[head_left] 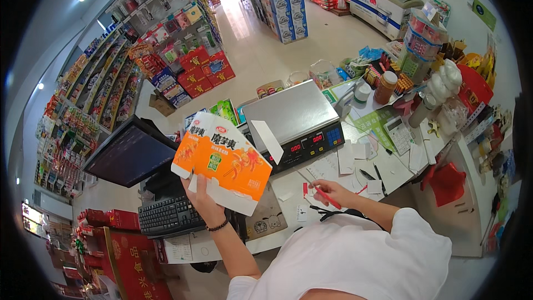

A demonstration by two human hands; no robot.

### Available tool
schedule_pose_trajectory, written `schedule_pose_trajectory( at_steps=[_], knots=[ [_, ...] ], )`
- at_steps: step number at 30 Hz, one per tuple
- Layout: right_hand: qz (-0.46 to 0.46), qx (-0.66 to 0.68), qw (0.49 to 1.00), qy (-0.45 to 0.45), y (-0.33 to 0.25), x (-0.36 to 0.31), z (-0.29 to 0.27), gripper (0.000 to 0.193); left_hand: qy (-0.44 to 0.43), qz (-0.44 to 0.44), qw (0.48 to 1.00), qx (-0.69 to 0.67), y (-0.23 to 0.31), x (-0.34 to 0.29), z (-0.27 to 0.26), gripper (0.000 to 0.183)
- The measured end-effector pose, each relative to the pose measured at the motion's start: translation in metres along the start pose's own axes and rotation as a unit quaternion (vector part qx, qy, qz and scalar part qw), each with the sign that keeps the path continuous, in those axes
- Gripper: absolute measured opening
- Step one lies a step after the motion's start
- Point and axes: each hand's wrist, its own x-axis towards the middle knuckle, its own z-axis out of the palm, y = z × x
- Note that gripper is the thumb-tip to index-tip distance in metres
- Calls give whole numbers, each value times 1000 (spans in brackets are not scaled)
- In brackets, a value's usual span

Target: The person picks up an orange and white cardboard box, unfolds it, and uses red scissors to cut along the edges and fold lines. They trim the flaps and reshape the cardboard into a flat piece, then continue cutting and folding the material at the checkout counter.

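Cardboard (pixel 230 158) is slanting in my left hand (pixel 204 194), pinched at its lower edge; my right hand (pixel 341 193), forearm (pixel 373 208) angling leftward, is pinching a slim red tool (pixel 332 201) over the worktop (pixel 397 172).

Watching from a distance through the head camera, I saw a loose white shirt (pixel 361 255), its cloth softly creased and its curved neckline just showing at the lower edge of the view. Its short, wide right sleeve (pixel 422 225) hung in full sight, while the left sleeve (pixel 242 288) was mostly cut off at the bottom. The left hand (pixel 204 197) and right hand (pixel 331 191) were bare, and I noticed a bracelet (pixel 218 225) of dark, round beads circling the left wrist.
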Motion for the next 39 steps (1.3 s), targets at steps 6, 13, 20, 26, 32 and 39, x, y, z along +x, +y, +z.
schedule_pose_trajectory(
  at_steps=[6,13,20,26,32,39],
  knots=[
    [-53,-48,991,-112,-17,-18,31,40,-31,11,999,-7,-3,14,17,50],
    [-43,101,977,-185,-41,-25,50,40,-59,6,998,-15,-14,18,28,45],
    [-39,81,984,-151,-65,-29,64,39,-80,-9,996,-36,-15,14,36,44],
    [-60,51,987,-143,-66,-18,64,41,-61,-40,997,-8,-13,9,23,42],
    [-44,60,984,-160,-66,-14,66,44,-44,-30,999,-8,-16,10,13,45],
    [-35,49,986,-158,-66,-10,69,46,-43,-29,999,-10,-17,7,15,45]
  ],
)
